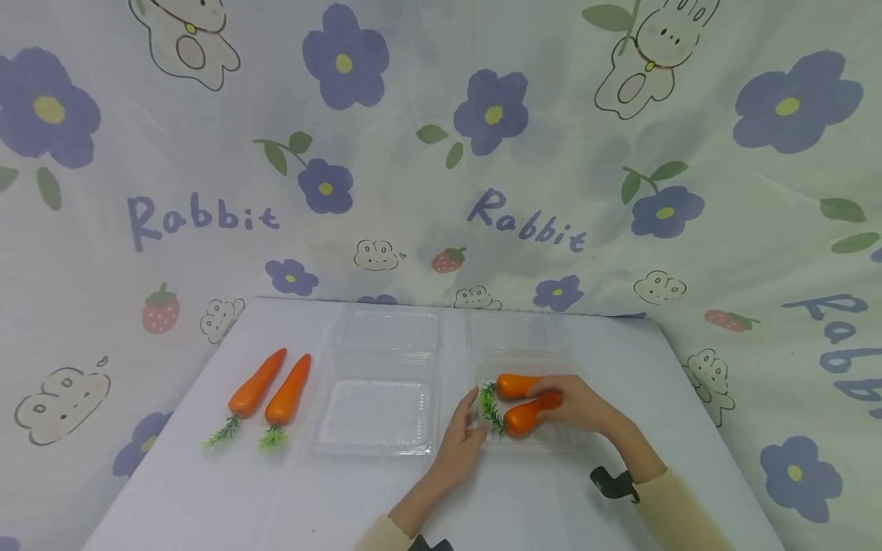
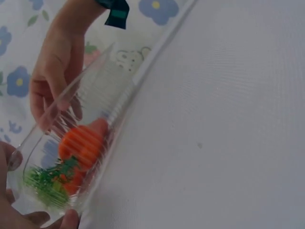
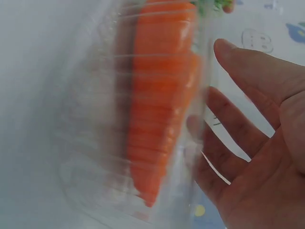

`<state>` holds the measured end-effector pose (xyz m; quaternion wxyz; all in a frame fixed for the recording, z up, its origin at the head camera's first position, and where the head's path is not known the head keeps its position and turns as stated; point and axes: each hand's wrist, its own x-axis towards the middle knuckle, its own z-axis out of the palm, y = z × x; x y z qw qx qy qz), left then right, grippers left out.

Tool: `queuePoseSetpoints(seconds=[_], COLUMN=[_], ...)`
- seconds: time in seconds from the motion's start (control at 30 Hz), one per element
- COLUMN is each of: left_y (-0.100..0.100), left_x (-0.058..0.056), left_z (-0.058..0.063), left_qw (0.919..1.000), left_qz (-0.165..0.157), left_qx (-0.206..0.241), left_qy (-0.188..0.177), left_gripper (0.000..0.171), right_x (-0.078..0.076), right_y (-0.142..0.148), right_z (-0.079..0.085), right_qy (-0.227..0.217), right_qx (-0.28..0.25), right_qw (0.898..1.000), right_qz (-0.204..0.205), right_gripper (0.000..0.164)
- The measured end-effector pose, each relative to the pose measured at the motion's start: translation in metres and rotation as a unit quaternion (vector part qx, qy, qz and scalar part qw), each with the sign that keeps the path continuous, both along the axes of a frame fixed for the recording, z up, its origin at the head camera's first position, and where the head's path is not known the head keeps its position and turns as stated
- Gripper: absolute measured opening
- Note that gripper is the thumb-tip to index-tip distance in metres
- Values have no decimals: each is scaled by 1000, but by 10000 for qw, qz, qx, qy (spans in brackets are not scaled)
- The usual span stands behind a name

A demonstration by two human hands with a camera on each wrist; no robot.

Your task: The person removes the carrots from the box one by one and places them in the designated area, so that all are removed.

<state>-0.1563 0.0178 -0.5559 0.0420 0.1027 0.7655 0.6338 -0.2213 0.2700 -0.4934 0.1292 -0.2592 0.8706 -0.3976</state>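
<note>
Two orange carrots with green tops, a back carrot (image 1: pixel 515 386) and a front carrot (image 1: pixel 524 417), lie side by side in the right clear plastic box (image 1: pixel 551 441). My left hand (image 1: pixel 460 441) holds that box at its left side, near the leafy tops. My right hand (image 1: pixel 575 402) is over the box's right part, by the carrots' narrow ends. In the right wrist view, the right hand's fingers (image 3: pixel 228 117) are spread and loosely bent, apart from the carrots. The left hand's grip is partly cut off in the left wrist view.
A second clear box (image 1: pixel 375 413) stands open to the left, its lid (image 1: pixel 391 333) folded back. The right box's lid (image 1: pixel 513 334) also lies back. Two more carrots, one outer (image 1: pixel 258 386) and one inner (image 1: pixel 289 392), lie on the white table (image 1: pixel 227 497) at far left.
</note>
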Motion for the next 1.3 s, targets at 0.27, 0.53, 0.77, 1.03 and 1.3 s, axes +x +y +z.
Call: queuePoseSetpoints(seconds=[0.27,0.53,0.77,1.03,1.3], left_y=[0,-2,-2,-1,-2], left_x=[-3,-5,-2,-4,-6], left_z=[-1,-5,-3,-2,-3], left_qw=[9999,9999,9999,10000,9999], left_qz=[-96,-93,-110,-85,-62], left_qx=[-53,-75,-57,-29,74], left_qy=[-66,-19,-105,32,84], left_gripper=[61,62,63,62,62], right_x=[5,8,12,8,9], right_y=[-3,-11,-20,-20,-14], right_z=[-17,-27,-32,-34,-27], right_qy=[462,46,-196,50,134], right_qx=[306,329,187,170,-277], right_qw=[9984,9994,9993,9990,9994], right_qz=[131,93,270,416,-165], right_gripper=[42,41,42,43,48])
